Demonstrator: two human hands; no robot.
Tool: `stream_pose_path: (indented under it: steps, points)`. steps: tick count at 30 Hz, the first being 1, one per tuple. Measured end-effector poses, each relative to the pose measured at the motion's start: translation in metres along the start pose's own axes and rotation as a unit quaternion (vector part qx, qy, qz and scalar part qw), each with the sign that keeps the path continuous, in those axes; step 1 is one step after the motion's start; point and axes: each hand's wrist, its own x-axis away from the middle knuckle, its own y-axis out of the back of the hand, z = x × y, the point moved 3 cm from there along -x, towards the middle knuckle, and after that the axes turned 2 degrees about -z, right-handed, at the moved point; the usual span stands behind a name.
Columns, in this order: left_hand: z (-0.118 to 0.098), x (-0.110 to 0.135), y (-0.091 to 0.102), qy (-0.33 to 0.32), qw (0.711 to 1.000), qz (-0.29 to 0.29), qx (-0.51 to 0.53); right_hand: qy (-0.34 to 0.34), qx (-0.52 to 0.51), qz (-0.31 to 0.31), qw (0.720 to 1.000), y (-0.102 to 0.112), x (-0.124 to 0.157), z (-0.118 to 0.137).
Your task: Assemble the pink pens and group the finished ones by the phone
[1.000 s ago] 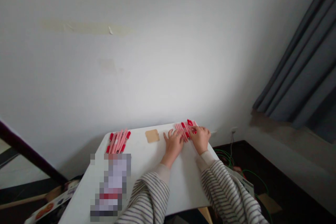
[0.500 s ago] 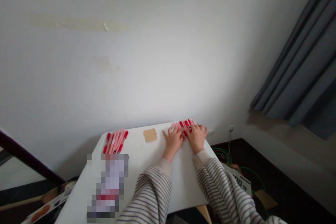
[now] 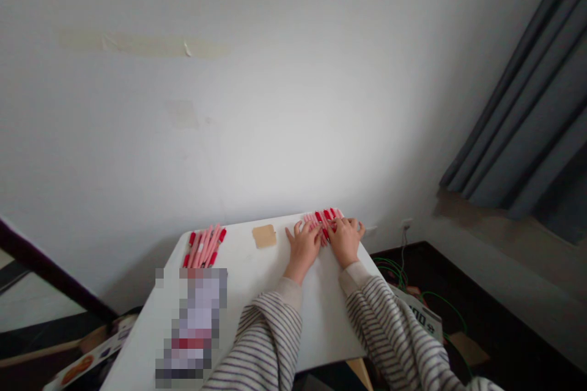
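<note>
Slender, smooth pink-and-red pens (image 3: 324, 217) lie side by side at the far right corner of a round-cornered white table (image 3: 263, 275), the left hand (image 3: 304, 250) arched with fingers curved, the right hand (image 3: 345, 243) bent alongside, both touching the pens, though whether either grip is closed cannot be told.

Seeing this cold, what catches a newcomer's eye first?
First, the left hand and right hand at the pink-and-red pens near the far right corner of the white table. Then a second pen bundle at its far left, and the dark curtain at upper right.
</note>
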Motion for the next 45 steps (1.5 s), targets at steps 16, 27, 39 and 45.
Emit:
stream_pose_path:
  steps: [16,27,39,45]
  points:
    - [0.042,0.025,0.028,0.05,0.996,-0.052,-0.044,0.081,-0.047,0.069,0.993,0.004,0.009,0.035]
    - [0.086,0.054,0.081,0.199,0.955,-0.109,-0.191,0.164,-0.056,0.13,0.976,-0.007,0.036,0.108]
    - [0.112,0.073,0.098,0.302,0.9,-0.15,-0.276,0.165,-0.053,0.225,0.959,-0.036,0.053,0.139]
    - [0.117,0.074,0.095,0.322,0.887,-0.152,-0.295,0.16,-0.056,0.215,0.962,-0.038,0.054,0.139]
